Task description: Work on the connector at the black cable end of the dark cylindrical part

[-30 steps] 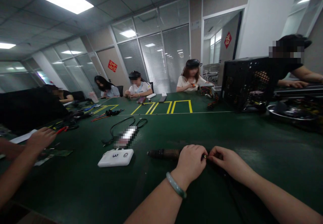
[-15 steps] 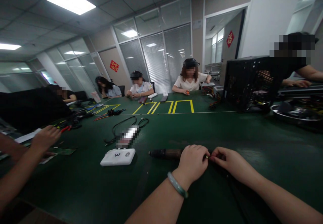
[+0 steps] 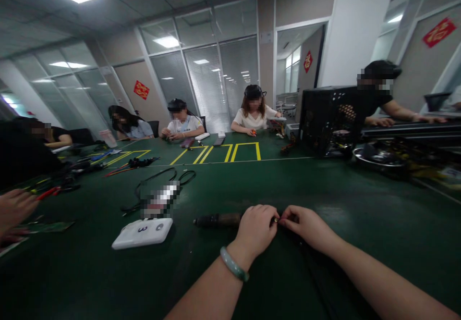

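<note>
A dark electric screwdriver (image 3: 218, 220) lies along the green table with its narrow tip toward the left. My left hand (image 3: 257, 228), with a jade-coloured bangle on its wrist, is closed round the tool's rear end. At its fingertips shows a tiny brass-coloured piece (image 3: 276, 220). My right hand (image 3: 306, 226) meets it there, thumb and forefinger pinched together; what they grip is too small to make out. Below the right hand a black cord (image 3: 311, 267) runs down toward me.
A white power bank (image 3: 142, 233) marked 3 and a blurred-out device with a black cable (image 3: 187, 178) lie to the left. A co-worker's hand (image 3: 16, 209) is at far left. An open black computer case (image 3: 327, 123) and a metal bowl (image 3: 378, 159) stand on the right.
The view has swung to the right, so everything sits further left in the picture. My hands keep the same hold. The co-worker at left has mostly slipped out of view.
</note>
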A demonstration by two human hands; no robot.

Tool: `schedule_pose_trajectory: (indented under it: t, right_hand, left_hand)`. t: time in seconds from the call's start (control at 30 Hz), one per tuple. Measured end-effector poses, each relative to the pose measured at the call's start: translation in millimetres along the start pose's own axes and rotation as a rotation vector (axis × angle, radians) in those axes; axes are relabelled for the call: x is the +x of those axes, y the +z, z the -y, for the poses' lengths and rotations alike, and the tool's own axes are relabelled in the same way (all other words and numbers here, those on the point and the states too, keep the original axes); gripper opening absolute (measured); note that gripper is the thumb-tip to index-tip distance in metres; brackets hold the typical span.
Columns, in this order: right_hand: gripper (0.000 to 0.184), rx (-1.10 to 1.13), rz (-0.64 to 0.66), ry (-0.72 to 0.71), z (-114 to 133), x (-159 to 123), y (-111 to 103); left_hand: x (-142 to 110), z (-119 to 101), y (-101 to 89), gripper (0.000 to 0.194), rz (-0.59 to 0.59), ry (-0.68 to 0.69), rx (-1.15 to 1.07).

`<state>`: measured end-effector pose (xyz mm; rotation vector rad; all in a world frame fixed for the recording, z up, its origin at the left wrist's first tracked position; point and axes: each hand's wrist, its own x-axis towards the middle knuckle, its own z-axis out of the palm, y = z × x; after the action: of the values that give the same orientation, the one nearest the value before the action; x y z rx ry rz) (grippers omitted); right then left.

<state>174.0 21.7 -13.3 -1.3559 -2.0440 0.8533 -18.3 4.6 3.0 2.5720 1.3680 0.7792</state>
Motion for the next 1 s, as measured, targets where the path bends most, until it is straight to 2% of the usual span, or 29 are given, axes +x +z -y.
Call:
schedule_pose_trajectory:
  t: [0.2,0.33,0.47,0.63,0.83,1.0]
  right_hand:
    - [0.008,-0.067,-0.047,0.012,3,-2,0]
    - [0.007,-0.114,-0.061,-0.008,9,-4,-2]
    - [0.006,-0.203,-0.098,-0.045,19,-7,-2]
    - [0.004,-0.366,-0.136,-0.1,29,-9,5]
    - [0.01,-0.544,-0.071,-0.133,29,-6,15]
    - [0.016,-0.637,-0.073,-0.119,29,-4,22]
  left_hand:
    - [1,1,0.3,0.009,0.029,-0.01,-0.001]
    - [1,0,-1.1,0.014,0.058,-0.03,-0.013]
    - [0,1,-0.3,0.019,0.053,-0.039,-0.004]
    - [1,0,-1.5,0.017,0.072,-0.028,0.012]
    - [0,-2,-2.1,0.034,0.045,-0.039,0.03]
    - [-2,-3,-3.6,0.046,0.01,0.041,0.069]
